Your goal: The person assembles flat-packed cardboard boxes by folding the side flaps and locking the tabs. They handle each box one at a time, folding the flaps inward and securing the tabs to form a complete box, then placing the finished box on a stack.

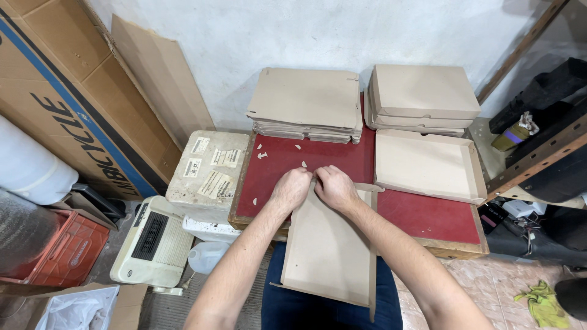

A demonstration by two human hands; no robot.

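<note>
The far edge of the flat cardboard box blank [327, 250] is pinched by the left hand [291, 188] and right hand [334, 186] side by side, its long axis running back from the hands toward the lap, partly on the red tabletop [428, 215].

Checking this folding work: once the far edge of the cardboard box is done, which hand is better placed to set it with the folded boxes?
Probably the right hand: the open folded box lies on its side.

Cluttered packing workshop: stacked flat cardboard blanks [306, 101], folded boxes [422, 98], worn red worktable [428, 217], bare plaster wall [293, 30].
</note>
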